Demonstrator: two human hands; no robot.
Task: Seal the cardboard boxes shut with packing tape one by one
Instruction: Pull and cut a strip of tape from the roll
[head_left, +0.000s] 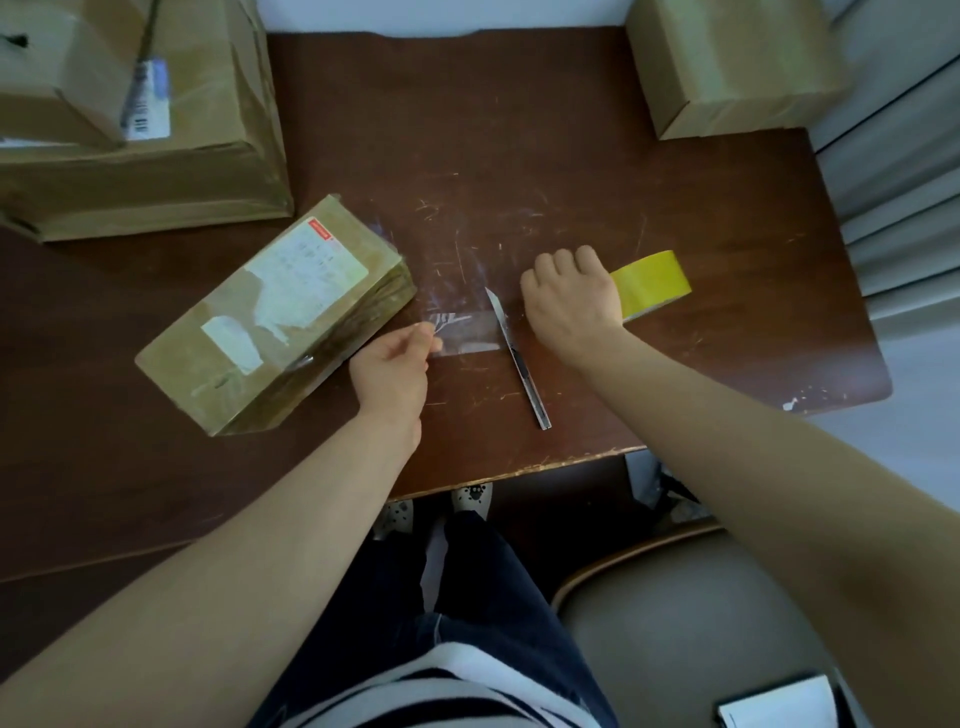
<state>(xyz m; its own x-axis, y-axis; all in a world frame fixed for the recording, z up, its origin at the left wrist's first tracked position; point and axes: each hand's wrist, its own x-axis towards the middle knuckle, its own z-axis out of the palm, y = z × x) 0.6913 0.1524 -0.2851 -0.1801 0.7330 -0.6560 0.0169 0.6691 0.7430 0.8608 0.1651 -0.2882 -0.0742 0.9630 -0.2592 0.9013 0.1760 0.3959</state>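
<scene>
A small cardboard box (275, 317) with white labels lies slanted on the brown table (519, 130), left of centre. My left hand (392, 364) pinches the free end of a clear strip of packing tape (470, 332) just right of the box. The strip runs right over the tabletop toward my right hand (569, 301), which grips the yellow tape roll (652, 283) with curled fingers. A utility knife (517, 358) lies on the table between my hands, its blade crossing the strip.
Stacked large cardboard boxes (130, 119) fill the back left. Another box (727, 62) stands at the back right corner. The table's front edge (519, 470) is close to my legs. A chair seat (701, 623) sits at lower right.
</scene>
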